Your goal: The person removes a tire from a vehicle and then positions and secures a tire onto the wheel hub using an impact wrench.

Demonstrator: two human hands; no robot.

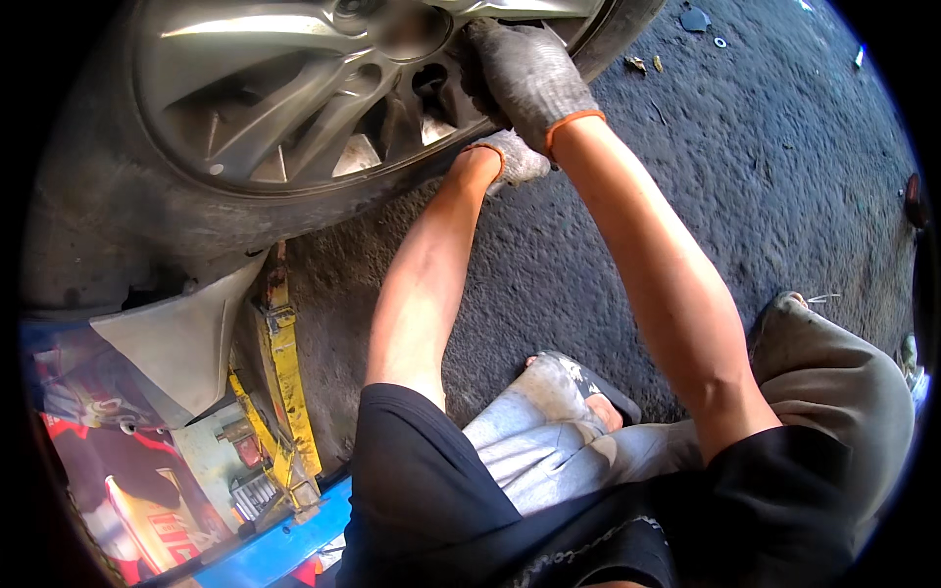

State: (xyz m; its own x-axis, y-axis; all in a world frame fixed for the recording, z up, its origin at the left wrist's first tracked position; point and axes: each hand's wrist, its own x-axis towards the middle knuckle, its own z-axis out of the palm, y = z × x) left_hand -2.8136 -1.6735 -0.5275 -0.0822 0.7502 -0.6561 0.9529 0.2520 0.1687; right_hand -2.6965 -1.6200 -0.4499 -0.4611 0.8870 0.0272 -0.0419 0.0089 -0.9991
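Note:
A silver multi-spoke alloy wheel [294, 118] with a black tire [265, 220] fills the upper left. My right hand [534, 78], in a grey knit glove with an orange cuff, is up against the wheel's right side near the hub. Its fingers curl into shadow between the spokes, and what they grip cannot be made out. Just below it, my left hand [520, 165], gloved the same way, is at the tire's lower edge. Its fingers are hidden behind the tire and my right hand.
A worn yellow metal stand [282, 363] rises at the left beside a blue bar [279, 544]. Behind it are a hanging grey-white panel [181, 333] and a printed red sheet [127, 500]. Rough dark ground [745, 147] holds a washer [720, 42] and small scraps. My sandalled foot [603, 407] rests below.

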